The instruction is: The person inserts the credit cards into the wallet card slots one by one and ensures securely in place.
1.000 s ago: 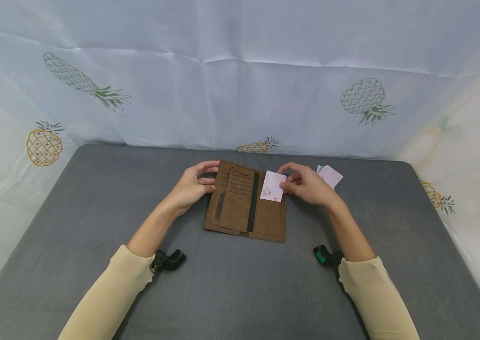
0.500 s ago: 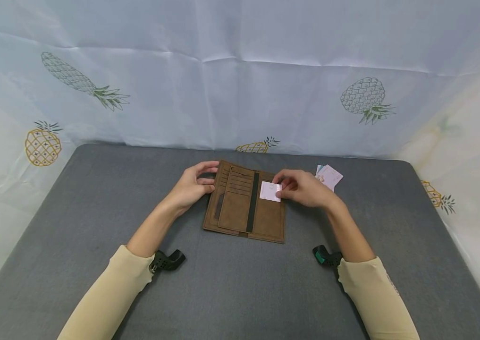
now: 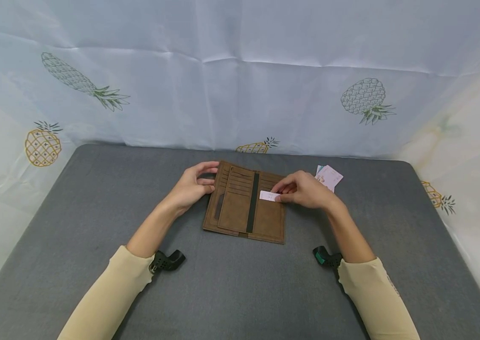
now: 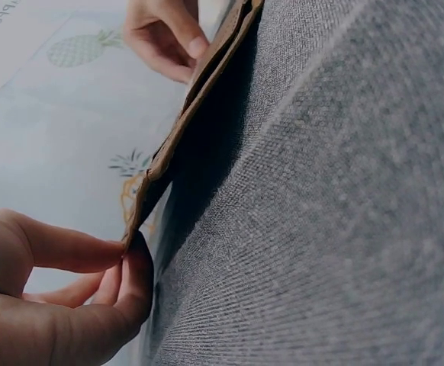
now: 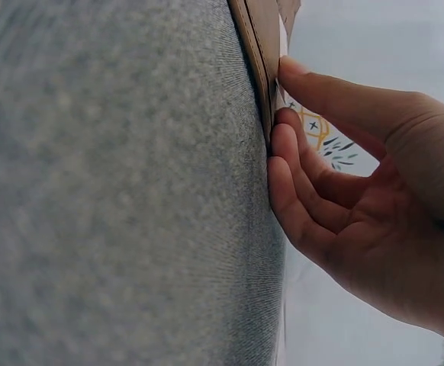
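A brown bifold wallet [image 3: 235, 208] lies spread open on the grey table, with rows of card slots and a dark band down its middle. At its left edge, my left hand [image 3: 192, 185] pinches the leather between thumb and fingers; the left wrist view shows this edge raised off the cloth [image 4: 136, 217]. My right hand [image 3: 303, 190] holds a pale pink card [image 3: 267, 196] by its right side, over the wallet's right panel. Only a narrow upper strip of the card shows; its lower part is hidden in a slot. In the right wrist view, the fingertips [image 5: 289, 69] are right at the wallet's edge.
More pale cards [image 3: 330, 177] lie fanned on the table [image 3: 240, 293] behind the right hand. A white curtain [image 3: 223, 104] printed with pineapples hangs at the table's back edge. Black wrist cameras [image 3: 169, 259] sit beneath both forearms.
The card has slid down into the wallet's right panel, from fully visible to a thin strip, and the right hand has followed slightly downward and left. The left hand stays put.
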### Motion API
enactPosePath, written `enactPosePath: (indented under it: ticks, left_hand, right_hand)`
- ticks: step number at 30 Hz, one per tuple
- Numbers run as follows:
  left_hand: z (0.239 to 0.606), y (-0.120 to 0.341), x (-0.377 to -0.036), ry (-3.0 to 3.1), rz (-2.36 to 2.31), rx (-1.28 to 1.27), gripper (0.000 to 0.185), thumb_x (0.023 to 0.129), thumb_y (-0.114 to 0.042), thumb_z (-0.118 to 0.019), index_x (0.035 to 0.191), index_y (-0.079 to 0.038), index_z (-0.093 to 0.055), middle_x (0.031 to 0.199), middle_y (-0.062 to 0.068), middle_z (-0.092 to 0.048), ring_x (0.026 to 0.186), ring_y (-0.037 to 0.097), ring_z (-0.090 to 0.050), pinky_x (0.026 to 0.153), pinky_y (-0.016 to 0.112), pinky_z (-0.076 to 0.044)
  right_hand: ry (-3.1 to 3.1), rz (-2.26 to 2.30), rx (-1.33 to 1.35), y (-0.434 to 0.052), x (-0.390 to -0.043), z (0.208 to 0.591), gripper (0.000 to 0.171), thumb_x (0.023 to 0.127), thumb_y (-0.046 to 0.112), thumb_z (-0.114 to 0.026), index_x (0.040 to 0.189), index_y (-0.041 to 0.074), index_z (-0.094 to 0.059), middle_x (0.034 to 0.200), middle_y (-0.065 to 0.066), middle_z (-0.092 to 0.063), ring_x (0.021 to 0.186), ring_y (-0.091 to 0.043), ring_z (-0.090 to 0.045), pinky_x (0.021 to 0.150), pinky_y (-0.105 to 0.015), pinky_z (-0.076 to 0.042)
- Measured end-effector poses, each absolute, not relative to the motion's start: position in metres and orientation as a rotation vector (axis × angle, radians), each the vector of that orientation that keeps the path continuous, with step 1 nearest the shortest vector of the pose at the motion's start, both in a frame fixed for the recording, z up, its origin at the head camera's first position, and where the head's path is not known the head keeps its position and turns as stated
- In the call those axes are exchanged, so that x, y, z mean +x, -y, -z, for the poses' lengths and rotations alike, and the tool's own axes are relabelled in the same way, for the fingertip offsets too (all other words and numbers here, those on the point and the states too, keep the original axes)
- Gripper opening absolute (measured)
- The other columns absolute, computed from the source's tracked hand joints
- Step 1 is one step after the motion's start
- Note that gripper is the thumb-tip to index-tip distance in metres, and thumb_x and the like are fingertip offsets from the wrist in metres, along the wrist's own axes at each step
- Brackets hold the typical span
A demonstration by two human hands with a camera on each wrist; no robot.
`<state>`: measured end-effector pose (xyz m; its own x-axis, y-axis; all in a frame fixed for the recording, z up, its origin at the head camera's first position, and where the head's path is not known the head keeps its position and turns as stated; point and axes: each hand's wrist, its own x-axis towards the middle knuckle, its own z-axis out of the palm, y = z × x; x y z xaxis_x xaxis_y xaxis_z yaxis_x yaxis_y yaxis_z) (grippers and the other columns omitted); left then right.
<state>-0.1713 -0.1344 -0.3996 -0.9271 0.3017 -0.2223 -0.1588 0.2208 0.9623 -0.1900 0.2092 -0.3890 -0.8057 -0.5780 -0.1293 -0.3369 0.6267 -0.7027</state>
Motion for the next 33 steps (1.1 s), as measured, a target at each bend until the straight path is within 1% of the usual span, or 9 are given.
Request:
enactPosePath:
  ticks: [5,12,16,21,23,26,27,30,33]
  left_hand:
    - [0.401,0.135,-0.171,-2.142,-1.748,0.139,0.073,0.102,0.014,-0.053,0.168,-0.013,-0.039,0.168,0.018,-0.041,0.148,0.043,-0.051,0.119,0.053,-0.048]
    - [0.4,0.135,-0.17,-2.14,-1.745,0.142,0.073,0.102,0.013,-0.053,0.168,-0.013,-0.039,0.169,0.018,-0.041,0.149,0.043,-0.05,0.12,0.055,-0.047]
    - [0.4,0.135,-0.17,-2.136,-1.744,0.139,0.073,0.102,0.013,-0.053,0.168,-0.013,-0.039,0.169,0.018,-0.041,0.149,0.043,-0.05,0.121,0.055,-0.047]
    - [0.4,0.135,-0.17,-2.133,-1.743,0.137,0.072,0.102,0.012,-0.053,0.168,-0.013,-0.039,0.168,0.018,-0.041,0.148,0.043,-0.05,0.119,0.053,-0.048]
    - [0.4,0.135,-0.17,-2.134,-1.739,0.14,0.072,0.102,0.012,-0.053,0.168,-0.013,-0.039,0.168,0.019,-0.041,0.147,0.043,-0.051,0.117,0.051,-0.049]
    - [0.4,0.135,-0.17,-2.13,-1.737,0.143,0.073,0.101,0.013,-0.052,0.168,-0.012,-0.038,0.168,0.019,-0.041,0.145,0.042,-0.052,0.114,0.048,-0.049]
    - [0.399,0.135,-0.17,-2.127,-1.738,0.142,0.073,0.101,0.013,-0.052,0.168,-0.012,-0.038,0.167,0.019,-0.041,0.144,0.042,-0.052,0.114,0.048,-0.049]
    - [0.399,0.135,-0.17,-2.118,-1.737,0.133,0.073,0.101,0.013,-0.052,0.168,-0.012,-0.037,0.168,0.019,-0.041,0.144,0.042,-0.053,0.114,0.048,-0.05]
    - [0.398,0.135,-0.17,-2.113,-1.733,0.122,0.074,0.101,0.013,-0.052,0.168,-0.011,-0.036,0.168,0.019,-0.04,0.145,0.042,-0.052,0.114,0.048,-0.05]
  right_hand:
    - [-2.513,0.982,-0.777,-0.21,-0.19,0.389,0.017,0.096,0.009,-0.082,0.112,0.006,-0.086,0.109,-0.014,-0.082,0.089,-0.016,-0.073,0.074,-0.022,-0.056]
    - [-2.533,0.968,-0.796,-0.211,-0.189,0.39,0.018,0.095,0.008,-0.082,0.113,0.008,-0.087,0.109,-0.013,-0.082,0.088,-0.014,-0.07,0.071,-0.022,-0.054]
    - [-2.51,1.009,-0.781,-0.214,-0.19,0.388,0.023,0.097,0.009,-0.081,0.119,0.005,-0.084,0.113,-0.014,-0.083,0.091,-0.015,-0.075,0.074,-0.021,-0.056]
    - [-2.551,1.06,-0.638,-0.236,-0.194,0.378,0.03,0.101,0.016,-0.078,0.129,0.003,-0.08,0.119,-0.016,-0.083,0.101,-0.019,-0.08,0.078,-0.022,-0.058]
    - [-2.615,1.056,-0.535,-0.252,-0.194,0.372,0.034,0.103,0.019,-0.076,0.132,0.003,-0.078,0.119,-0.018,-0.082,0.098,-0.017,-0.078,0.075,-0.024,-0.057]
    - [-2.726,1.016,-0.378,-0.278,-0.196,0.369,0.039,0.104,0.023,-0.075,0.137,0.002,-0.075,0.122,-0.022,-0.081,0.093,-0.007,-0.074,0.074,-0.022,-0.055]
    - [-2.756,1.009,-0.333,-0.286,-0.196,0.369,0.041,0.104,0.024,-0.075,0.138,0.001,-0.074,0.123,-0.024,-0.08,0.093,-0.007,-0.074,0.074,-0.02,-0.055]
    - [-2.831,0.978,-0.227,-0.303,-0.198,0.373,0.047,0.103,0.027,-0.077,0.14,-0.001,-0.071,0.129,-0.028,-0.076,0.103,-0.014,-0.075,0.076,-0.014,-0.052]
    - [-2.863,0.971,-0.16,-0.314,-0.2,0.376,0.052,0.101,0.03,-0.079,0.141,-0.003,-0.069,0.132,-0.029,-0.074,0.114,-0.031,-0.073,0.075,-0.008,-0.049]
